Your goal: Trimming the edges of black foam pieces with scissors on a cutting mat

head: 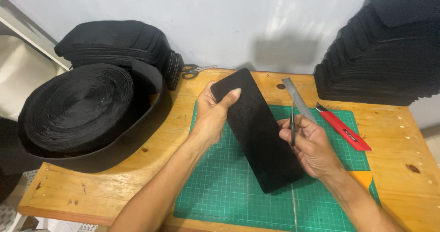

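Down at the near edge, we see both forearms coming up over the green cutting mat point(220, 200), which lies on the wooden table point(91, 186). Our right hand point(311, 145) sits over the mat's right half, fingers curled together around a pair of dark scissors point(293, 122); the blades stand nearly upright and meet the right edge of the black felt strip point(261, 131). Whether the blades are parted or together, we cannot tell from here.

The strip itself is a long rectangle with rounded corners, held tilted just above the mat, its lower end near our right wrist and its upper end over the mat's far edge. Our left hand point(213, 115) grips that upper part from the left: thumb pressed flat on the front face, the other fingers tucked behind, pinching the felt between them.

Just beyond the right hand, a metal ruler point(298, 99) lies slanted across the mat's far edge, and beside it a red utility knife point(343, 132) rests at an angle. An orange thing peeks out under our right forearm.

Farther left, a big roll of black felt band point(87, 113) sits on the table. Behind it a stack of black pieces point(119, 41), and grey-handled scissors point(195, 70) by the wall. Far right, a tall pile of black cut pieces point(380, 53).
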